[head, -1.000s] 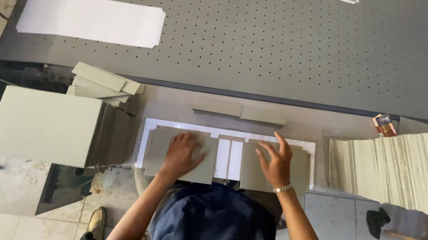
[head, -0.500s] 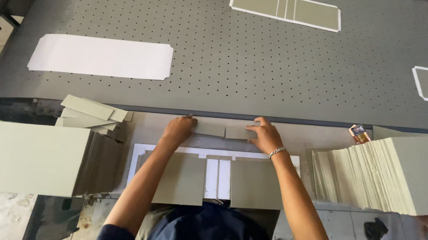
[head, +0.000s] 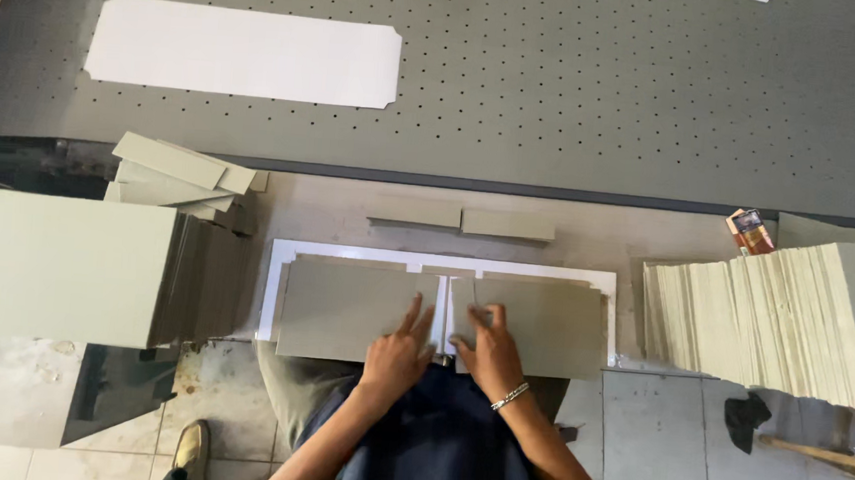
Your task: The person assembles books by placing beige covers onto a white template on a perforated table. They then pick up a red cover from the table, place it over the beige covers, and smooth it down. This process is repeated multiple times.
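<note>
Head view: half a second ago both hands reached forward to the two narrow grey strips at the far edge of the tabletop; now they have drawn back to the near edge, and the strips lie alone, end to end, flat.

The left hand lies flat with fingers spread on the left grey board, its fingertips at the board's inner edge. The right hand, a bead bracelet at the wrist, presses flat on the right grey board, fingers loosely parted beside the narrow centre piece. Neither hand is clamped on anything; both rest palm down. The boards are matt, stiff, rectangular card, laid on a white sheet whose border shows around them.

To the left sits a tall block of stacked grey boards, with a few loose boards askew behind it. To the right a fanned stack of pale boards leans, with a small red and dark packet at its far corner. Beyond, a grey perforated bed carries a white sheet with notched corners.
</note>
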